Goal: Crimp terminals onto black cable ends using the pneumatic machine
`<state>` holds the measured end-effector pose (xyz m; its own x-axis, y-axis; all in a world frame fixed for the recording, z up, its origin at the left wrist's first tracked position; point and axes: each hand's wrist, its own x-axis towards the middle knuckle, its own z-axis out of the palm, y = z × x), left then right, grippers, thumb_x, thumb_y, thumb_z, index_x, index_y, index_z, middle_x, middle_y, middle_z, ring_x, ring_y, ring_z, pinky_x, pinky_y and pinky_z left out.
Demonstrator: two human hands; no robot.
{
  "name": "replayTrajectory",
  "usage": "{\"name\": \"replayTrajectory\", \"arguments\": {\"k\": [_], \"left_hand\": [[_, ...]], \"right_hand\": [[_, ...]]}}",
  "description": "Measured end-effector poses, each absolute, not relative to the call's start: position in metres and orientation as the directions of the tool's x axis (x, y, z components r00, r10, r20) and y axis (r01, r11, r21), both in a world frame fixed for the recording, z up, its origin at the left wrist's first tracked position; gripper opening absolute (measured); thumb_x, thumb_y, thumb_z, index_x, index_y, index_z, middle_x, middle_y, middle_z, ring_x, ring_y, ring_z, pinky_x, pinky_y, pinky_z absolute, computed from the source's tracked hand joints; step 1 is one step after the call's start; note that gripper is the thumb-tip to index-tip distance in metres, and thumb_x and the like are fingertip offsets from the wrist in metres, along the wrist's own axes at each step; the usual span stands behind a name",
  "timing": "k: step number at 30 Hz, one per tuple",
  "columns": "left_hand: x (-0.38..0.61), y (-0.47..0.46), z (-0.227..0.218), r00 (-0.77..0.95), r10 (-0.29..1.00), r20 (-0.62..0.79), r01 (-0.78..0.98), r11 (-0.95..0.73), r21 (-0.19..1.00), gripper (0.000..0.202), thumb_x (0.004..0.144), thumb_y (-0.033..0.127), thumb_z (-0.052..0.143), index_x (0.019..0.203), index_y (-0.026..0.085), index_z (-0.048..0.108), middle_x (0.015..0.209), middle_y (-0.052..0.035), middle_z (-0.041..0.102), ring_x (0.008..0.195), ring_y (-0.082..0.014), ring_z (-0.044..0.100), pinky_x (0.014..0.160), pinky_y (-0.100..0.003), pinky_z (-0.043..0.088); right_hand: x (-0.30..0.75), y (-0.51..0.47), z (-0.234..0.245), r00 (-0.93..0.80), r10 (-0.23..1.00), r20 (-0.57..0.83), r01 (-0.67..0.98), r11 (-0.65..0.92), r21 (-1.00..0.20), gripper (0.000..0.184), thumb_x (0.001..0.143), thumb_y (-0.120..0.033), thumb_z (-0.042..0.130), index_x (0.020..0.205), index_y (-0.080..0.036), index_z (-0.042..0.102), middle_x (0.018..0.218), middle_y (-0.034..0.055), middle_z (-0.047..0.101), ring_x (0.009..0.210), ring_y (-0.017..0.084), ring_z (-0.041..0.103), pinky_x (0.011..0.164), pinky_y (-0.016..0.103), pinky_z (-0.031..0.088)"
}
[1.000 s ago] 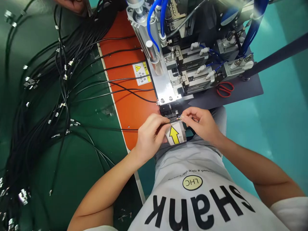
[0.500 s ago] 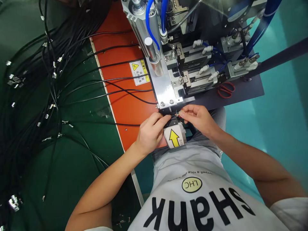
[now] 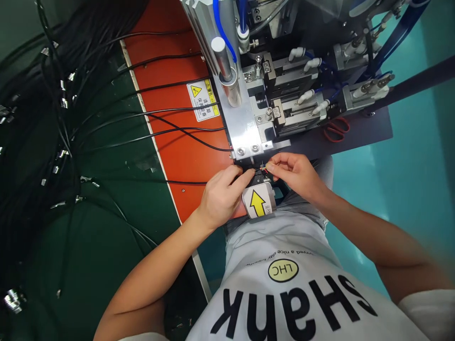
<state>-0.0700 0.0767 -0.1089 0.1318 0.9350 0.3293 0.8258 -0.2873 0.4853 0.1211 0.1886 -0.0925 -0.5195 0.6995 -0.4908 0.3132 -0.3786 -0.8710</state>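
My left hand (image 3: 223,195) pinches the end of a thin black cable (image 3: 185,182) that runs in from the left across the orange mat (image 3: 185,156). My right hand (image 3: 295,174) pinches the small coloured wire tips (image 3: 262,167) at that cable's end. Both hands meet at the front of the metal machine (image 3: 245,128), just under its silver plate. A white block with a yellow arrow label (image 3: 258,202) sits directly below my fingers.
A big pile of black cables with metal ends (image 3: 46,123) covers the green table on the left. Several cables lie across the orange mat into the machine. Red-handled scissors (image 3: 336,129) rest on the dark plate at right. A yellow warning sticker (image 3: 202,99) is on the mat.
Both hands have moved up from above the arrow block to the machine's front edge, carrying the cable end with them. The camera view has shifted slightly left and down.
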Motion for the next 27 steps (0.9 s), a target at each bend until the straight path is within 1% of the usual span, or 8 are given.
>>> {"name": "replayTrajectory", "arguments": {"k": [7, 12, 17, 20, 24, 27], "left_hand": [[-0.07, 0.076, -0.11, 0.131, 0.944, 0.304, 0.833, -0.271, 0.482, 0.036, 0.095, 0.016, 0.045, 0.127, 0.021, 0.06, 0.094, -0.0091, 0.062, 0.085, -0.0171, 0.06, 0.074, -0.028, 0.05], [-0.07, 0.077, -0.107, 0.16, 0.94, 0.303, 0.843, -0.289, 0.453, 0.036, 0.094, 0.014, 0.045, 0.126, 0.019, 0.059, 0.094, -0.0098, 0.062, 0.084, -0.0172, 0.059, 0.071, -0.028, 0.05], [-0.071, 0.078, -0.106, 0.163, 0.946, 0.281, 0.849, -0.279, 0.449, 0.037, 0.095, 0.016, 0.044, 0.127, 0.021, 0.06, 0.094, -0.0093, 0.062, 0.084, -0.0176, 0.059, 0.073, -0.029, 0.05], [-0.071, 0.08, -0.103, 0.181, 0.943, 0.279, 0.836, -0.297, 0.462, 0.036, 0.095, 0.015, 0.043, 0.126, 0.02, 0.06, 0.092, -0.0091, 0.062, 0.083, -0.0174, 0.059, 0.072, -0.028, 0.05], [-0.072, 0.082, -0.101, 0.193, 0.937, 0.291, 0.827, -0.315, 0.465, 0.036, 0.094, 0.013, 0.044, 0.125, 0.019, 0.06, 0.091, -0.0089, 0.062, 0.082, -0.017, 0.059, 0.074, -0.029, 0.051], [-0.072, 0.083, -0.101, 0.19, 0.942, 0.277, 0.828, -0.306, 0.47, 0.037, 0.095, 0.013, 0.042, 0.126, 0.02, 0.06, 0.092, -0.0089, 0.063, 0.082, -0.0167, 0.059, 0.072, -0.028, 0.05]], "right_hand": [[0.123, 0.189, -0.103, -0.545, 0.714, -0.439, 0.318, -0.309, -0.896, 0.021, 0.084, -0.038, 0.068, 0.084, -0.017, 0.066, 0.079, 0.0021, 0.067, 0.064, 0.012, 0.058, 0.062, 0.028, 0.048], [0.123, 0.189, -0.105, -0.547, 0.715, -0.436, 0.336, -0.29, -0.896, 0.02, 0.085, -0.038, 0.067, 0.084, -0.018, 0.066, 0.08, 0.0023, 0.067, 0.065, 0.013, 0.058, 0.063, 0.029, 0.05], [0.123, 0.189, -0.105, -0.538, 0.726, -0.429, 0.344, -0.275, -0.898, 0.019, 0.085, -0.038, 0.068, 0.084, -0.018, 0.066, 0.079, 0.0029, 0.067, 0.068, 0.015, 0.061, 0.066, 0.03, 0.052], [0.123, 0.191, -0.104, -0.542, 0.708, -0.452, 0.343, -0.304, -0.889, 0.02, 0.084, -0.039, 0.068, 0.084, -0.019, 0.066, 0.08, 0.0029, 0.067, 0.067, 0.015, 0.061, 0.064, 0.03, 0.052], [0.123, 0.194, -0.099, -0.579, 0.642, -0.502, 0.331, -0.378, -0.865, 0.02, 0.085, -0.038, 0.067, 0.082, -0.018, 0.065, 0.077, 0.0013, 0.065, 0.062, 0.012, 0.06, 0.062, 0.029, 0.05], [0.123, 0.196, -0.098, -0.582, 0.635, -0.508, 0.329, -0.388, -0.861, 0.021, 0.085, -0.039, 0.067, 0.081, -0.018, 0.064, 0.076, 0.0009, 0.064, 0.061, 0.012, 0.06, 0.062, 0.029, 0.05]]}}
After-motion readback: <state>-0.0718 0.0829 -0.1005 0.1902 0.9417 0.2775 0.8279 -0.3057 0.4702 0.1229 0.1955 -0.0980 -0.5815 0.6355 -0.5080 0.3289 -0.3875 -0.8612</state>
